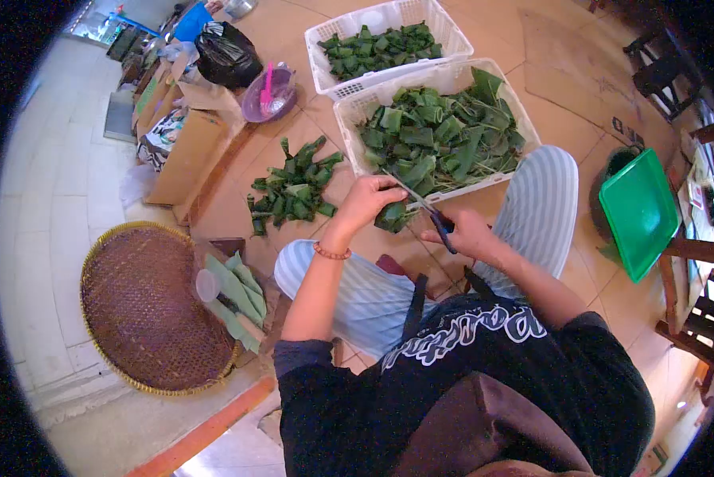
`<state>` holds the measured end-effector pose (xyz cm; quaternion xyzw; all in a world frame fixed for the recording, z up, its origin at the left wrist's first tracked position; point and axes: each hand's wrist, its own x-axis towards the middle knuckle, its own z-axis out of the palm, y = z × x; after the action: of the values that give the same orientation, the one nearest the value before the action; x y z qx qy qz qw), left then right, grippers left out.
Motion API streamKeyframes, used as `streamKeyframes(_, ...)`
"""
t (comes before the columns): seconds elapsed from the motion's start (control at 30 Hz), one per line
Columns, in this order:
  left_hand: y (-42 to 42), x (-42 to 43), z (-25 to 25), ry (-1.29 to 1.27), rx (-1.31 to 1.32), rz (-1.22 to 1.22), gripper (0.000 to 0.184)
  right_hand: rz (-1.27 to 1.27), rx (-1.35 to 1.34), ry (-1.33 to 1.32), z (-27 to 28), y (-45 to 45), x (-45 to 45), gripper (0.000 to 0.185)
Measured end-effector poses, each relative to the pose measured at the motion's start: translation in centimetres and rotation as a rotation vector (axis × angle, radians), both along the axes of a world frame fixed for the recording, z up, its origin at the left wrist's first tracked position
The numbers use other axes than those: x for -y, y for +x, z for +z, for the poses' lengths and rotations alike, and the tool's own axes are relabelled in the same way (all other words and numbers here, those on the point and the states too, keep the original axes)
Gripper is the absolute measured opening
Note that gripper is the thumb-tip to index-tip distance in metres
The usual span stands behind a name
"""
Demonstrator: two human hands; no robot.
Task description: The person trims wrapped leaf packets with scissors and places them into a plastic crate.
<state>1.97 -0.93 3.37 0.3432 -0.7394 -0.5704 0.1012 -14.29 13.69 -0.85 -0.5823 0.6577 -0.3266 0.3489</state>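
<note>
My left hand (365, 205) is closed on a small green leaf bundle (392, 217), its fingers pinched near the top. In my right hand (470, 236) are scissors with dark handles (443, 225), and their blades point up and left beside the bundle at my left fingertips. Whether the blades touch the leaf I cannot tell. Just beyond my hands is a white plastic crate (347, 131) with leaf bundles and loose leaf strips in it. A loose pile of similar leaf bundles (295, 187) lies on the tiled floor to the left.
A second white crate (319, 70) of leaf bundles stands behind the first. To the left are a round woven tray (146, 306), folded leaves (241, 294), a cardboard box (188, 155), a purple basin (281, 102) and a black plastic bag (225, 56). A green tray (639, 215) is at right.
</note>
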Motion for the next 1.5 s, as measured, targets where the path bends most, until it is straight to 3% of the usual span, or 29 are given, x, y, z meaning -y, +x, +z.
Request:
streamKeyframes(0.1, -0.1, -0.2, -0.6, 0.152, 0.028, -0.001, 0.018, -0.054, 0.006, 0.025, 0.3, 0.1, -1.2, 0.055)
streamKeyframes(0.3, -0.2, -0.1, -2.0, 0.187, 0.165, -0.063, 0.019, -0.074, -0.019, 0.048, -1.8, -0.2, -2.7, 0.053)
streamKeyframes(0.43, 0.1, -0.6, -1.9, 0.228, 0.055, 0.142, 0.019, -0.085, 0.097, 0.016, -2.0, -0.1, -3.0, 0.052)
streamKeyframes(0.47, 0.4, -0.1, -3.8, 0.245, -0.004, 0.167, 0.019, -0.099, 0.149, 0.069, -2.3, -0.2, -3.1, 0.051)
streamKeyframes(0.6, 0.5, 0.0, -2.3, 0.16, -0.192, 0.302, 0.022, -0.125, 0.361, 0.359, -3.6, -0.3, -3.0, 0.051)
streamKeyframes(0.7, -0.3, -0.4, -1.5, 0.363, -0.304, 0.553, 0.026, -0.03, 0.412, 0.374, -2.5, 0.0, -2.8, 0.051)
streamKeyframes(0.8, 0.0, 0.1, -2.9, -0.33, -0.062, 0.456, 0.033, 0.036, 0.314, 0.385, -2.3, 0.5, -2.6, 0.055)
streamKeyframes(0.9, -0.4, -0.8, -2.6, -0.519, -0.053, 0.498, 0.035, 0.083, 0.186, 0.398, -1.3, 0.9, -1.8, 0.057)
streamKeyframes(0.97, -0.8, -1.3, -2.1, -0.564, -0.033, 0.481, 0.035, 0.115, -0.033, 0.527, -2.6, 0.8, -0.9, 0.065)
streamKeyframes(1.03, -1.0, -1.6, -2.1, -0.634, -0.01, 0.448, 0.034, 0.066, 0.09, 0.492, -0.4, 0.8, -0.4, 0.064)
streamKeyframes(1.17, -1.3, -1.9, -2.0, -0.708, 0.028, 0.378, 0.033, -0.039, 0.227, 0.481, -1.8, 0.8, 0.5, 0.057)
streamKeyframes(1.27, -1.3, -1.8, -2.7, -0.664, -0.002, 0.374, 0.033, -0.129, 0.311, 0.254, -2.2, 1.1, 0.4, 0.051)
streamKeyframes(1.37, -1.3, -1.7, -3.1, -0.627, 0.01, 0.374, 0.033, -0.139, 0.265, 0.274, -4.4, 0.9, 0.2, 0.048)
streamKeyframes(1.5, -1.3, -1.4, -3.8, -0.59, 0.073, 0.362, 0.032, -0.149, 0.277, 0.283, -3.2, 0.9, 0.2, 0.047)
